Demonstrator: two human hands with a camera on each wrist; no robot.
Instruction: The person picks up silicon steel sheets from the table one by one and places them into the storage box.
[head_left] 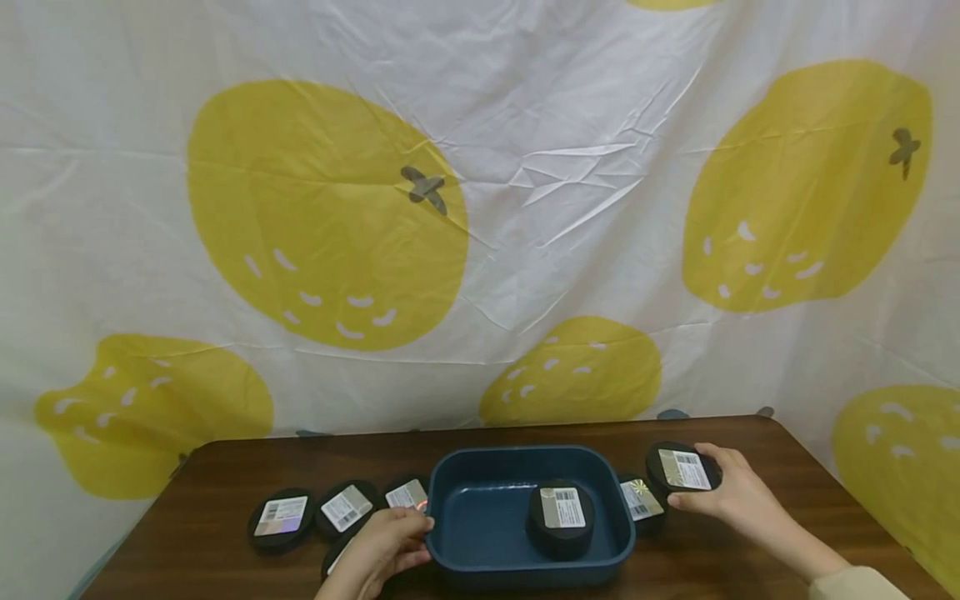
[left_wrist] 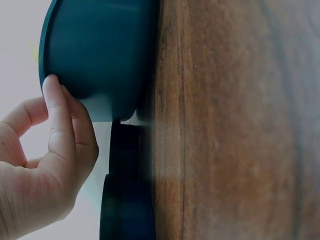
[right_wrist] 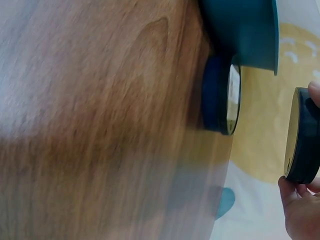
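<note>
My right hand (head_left: 723,487) grips a flat round black container (head_left: 681,469) by its sides, label upward. In the right wrist view, this container (right_wrist: 302,137) is held above the table. My left hand (head_left: 386,542) pinches the left rim of a dark blue rectangular tub (head_left: 525,569), its thumb and fingers on the wall in the left wrist view (left_wrist: 60,145). Inside the tub, toward its right side, sits a black round container (head_left: 561,521) with a white and gold label. Another labelled black container (head_left: 640,502) lies on the table just right of the tub, partly hidden by it.
Several labelled black round containers lie left of the tub, among them one at far left (head_left: 281,521) and one beside it (head_left: 347,508). The brown wooden table (head_left: 202,517) ends at a hanging cloth (head_left: 540,208) printed with yellow lemons.
</note>
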